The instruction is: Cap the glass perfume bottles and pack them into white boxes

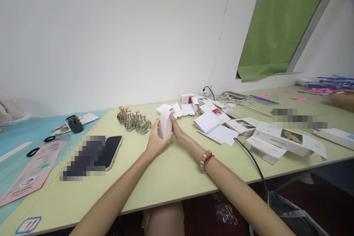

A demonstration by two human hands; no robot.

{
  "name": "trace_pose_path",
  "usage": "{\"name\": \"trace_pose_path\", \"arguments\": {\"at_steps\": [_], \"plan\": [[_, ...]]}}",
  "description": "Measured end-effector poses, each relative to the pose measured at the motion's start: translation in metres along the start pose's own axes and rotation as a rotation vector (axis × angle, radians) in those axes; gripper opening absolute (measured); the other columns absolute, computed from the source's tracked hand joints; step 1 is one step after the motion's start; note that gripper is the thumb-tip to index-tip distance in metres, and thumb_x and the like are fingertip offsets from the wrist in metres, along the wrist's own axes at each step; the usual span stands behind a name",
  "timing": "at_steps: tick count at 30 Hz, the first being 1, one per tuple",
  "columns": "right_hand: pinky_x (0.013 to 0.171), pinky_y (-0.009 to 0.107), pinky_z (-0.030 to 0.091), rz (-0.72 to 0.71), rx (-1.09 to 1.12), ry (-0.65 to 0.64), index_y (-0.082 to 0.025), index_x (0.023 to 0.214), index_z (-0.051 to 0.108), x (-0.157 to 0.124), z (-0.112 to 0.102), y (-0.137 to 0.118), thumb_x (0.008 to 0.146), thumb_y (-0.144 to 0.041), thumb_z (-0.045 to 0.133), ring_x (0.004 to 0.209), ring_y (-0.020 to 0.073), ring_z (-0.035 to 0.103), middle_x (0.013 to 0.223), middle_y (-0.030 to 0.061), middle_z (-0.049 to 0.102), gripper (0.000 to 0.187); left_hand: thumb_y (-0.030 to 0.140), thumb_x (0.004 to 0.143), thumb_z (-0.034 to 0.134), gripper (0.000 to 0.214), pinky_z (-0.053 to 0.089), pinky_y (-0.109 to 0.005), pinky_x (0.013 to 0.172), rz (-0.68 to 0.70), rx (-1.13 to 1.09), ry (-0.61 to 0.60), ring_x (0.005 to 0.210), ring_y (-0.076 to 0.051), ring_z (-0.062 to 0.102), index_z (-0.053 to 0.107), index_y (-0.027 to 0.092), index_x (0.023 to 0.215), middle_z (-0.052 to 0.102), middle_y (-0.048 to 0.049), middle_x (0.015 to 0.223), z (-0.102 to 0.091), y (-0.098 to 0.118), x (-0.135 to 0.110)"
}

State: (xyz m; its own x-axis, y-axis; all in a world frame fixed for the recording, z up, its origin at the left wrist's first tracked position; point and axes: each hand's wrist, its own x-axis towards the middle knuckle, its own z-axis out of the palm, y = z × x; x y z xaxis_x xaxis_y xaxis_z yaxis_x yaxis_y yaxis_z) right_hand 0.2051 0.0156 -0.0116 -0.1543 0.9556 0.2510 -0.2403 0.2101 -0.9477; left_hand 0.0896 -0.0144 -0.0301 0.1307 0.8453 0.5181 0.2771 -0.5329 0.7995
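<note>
A small white cardboard box (165,122) stands tilted between my two hands, its top flaps raised. My left hand (155,141) is closed around its left side and lower front. The fingers of my right hand (176,128) press on its right side near the upper edge. What lies inside the box is hidden. Just left of my hands, several glass perfume bottles (143,125) with gold and silver caps stand grouped on the pale yellow table (155,188). Behind the box lie opened white carton pieces (178,110).
To the right are white folded cards (208,121) and several printed white boxes (279,138). A black cable (253,160) hangs over the front edge. On the left lie a phone (113,151), a pink packet (34,175) and a dark jar (74,124). Another person's hand (341,99) shows far right.
</note>
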Motion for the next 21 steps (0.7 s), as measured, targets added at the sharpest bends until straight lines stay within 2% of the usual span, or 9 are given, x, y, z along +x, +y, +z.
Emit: {"name": "trace_pose_path", "arguments": {"at_steps": [4, 6, 8, 11, 16, 18, 21], "plan": [[0.074, 0.028, 0.048, -0.036, 0.018, 0.028, -0.021, 0.114, 0.049, 0.001, -0.006, -0.005, 0.066, -0.054, 0.059, 0.086, 0.0174, 0.058, 0.100, 0.0063, 0.060, 0.059, 0.043, 0.071, 0.060, 0.058, 0.045, -0.035, 0.085, -0.244, -0.473, -0.160, 0.100, -0.023, 0.054, 0.045, 0.016, 0.120, 0.055, -0.0115, 0.115, 0.001, 0.007, 0.000], [0.069, 0.027, 0.049, -0.019, 0.014, 0.036, -0.021, 0.111, 0.050, 0.001, -0.008, -0.007, 0.061, -0.046, 0.066, 0.081, 0.0165, 0.059, 0.099, 0.0057, 0.061, 0.058, 0.044, 0.074, 0.056, 0.055, 0.046, -0.038, 0.085, -0.391, -0.712, -0.205, 0.101, -0.024, 0.054, 0.046, 0.016, 0.119, 0.055, -0.0115, 0.116, 0.000, 0.011, 0.000], [0.063, 0.026, 0.049, 0.016, 0.018, 0.043, -0.021, 0.113, 0.049, 0.001, -0.008, -0.007, 0.059, -0.042, 0.069, 0.075, 0.0159, 0.060, 0.095, 0.0055, 0.062, 0.062, 0.045, 0.075, 0.055, 0.056, 0.050, -0.042, 0.079, -0.505, -0.843, -0.222, 0.100, -0.025, 0.055, 0.044, 0.016, 0.122, 0.055, -0.0124, 0.115, -0.001, 0.013, 0.002], [0.064, 0.027, 0.050, -0.010, 0.034, 0.095, -0.023, 0.118, 0.044, 0.002, -0.007, -0.007, 0.058, -0.039, 0.071, 0.076, 0.0156, 0.061, 0.097, 0.0051, 0.062, 0.068, 0.044, 0.074, 0.057, 0.055, 0.052, -0.041, 0.074, -0.552, -0.860, -0.164, 0.100, -0.025, 0.055, 0.045, 0.017, 0.120, 0.054, -0.0134, 0.117, -0.003, 0.012, 0.005], [0.077, 0.030, 0.049, -0.073, -0.001, 0.090, -0.020, 0.109, 0.048, 0.005, -0.008, -0.005, 0.059, -0.039, 0.070, 0.091, 0.0177, 0.059, 0.105, 0.0071, 0.060, 0.058, 0.044, 0.072, 0.061, 0.052, 0.052, -0.035, 0.076, -0.443, -0.773, 0.005, 0.095, -0.020, 0.057, 0.046, 0.020, 0.115, 0.054, -0.0099, 0.116, 0.000, 0.004, 0.008], [0.078, 0.030, 0.049, -0.077, -0.016, 0.092, -0.019, 0.105, 0.049, 0.005, -0.008, -0.003, 0.060, -0.038, 0.069, 0.092, 0.0181, 0.059, 0.106, 0.0080, 0.059, 0.053, 0.044, 0.071, 0.062, 0.053, 0.053, -0.031, 0.073, -0.416, -0.723, 0.082, 0.093, -0.018, 0.058, 0.045, 0.021, 0.116, 0.055, -0.0088, 0.114, 0.001, 0.001, 0.007], [0.075, 0.031, 0.050, -0.081, -0.036, 0.119, -0.021, 0.109, 0.043, 0.004, -0.006, 0.000, 0.063, -0.037, 0.067, 0.090, 0.0174, 0.059, 0.105, 0.0075, 0.059, 0.055, 0.044, 0.071, 0.062, 0.053, 0.055, -0.027, 0.066, -0.402, -0.658, 0.174, 0.090, -0.018, 0.059, 0.047, 0.023, 0.117, 0.056, -0.0080, 0.111, 0.000, 0.000, 0.007]]}}
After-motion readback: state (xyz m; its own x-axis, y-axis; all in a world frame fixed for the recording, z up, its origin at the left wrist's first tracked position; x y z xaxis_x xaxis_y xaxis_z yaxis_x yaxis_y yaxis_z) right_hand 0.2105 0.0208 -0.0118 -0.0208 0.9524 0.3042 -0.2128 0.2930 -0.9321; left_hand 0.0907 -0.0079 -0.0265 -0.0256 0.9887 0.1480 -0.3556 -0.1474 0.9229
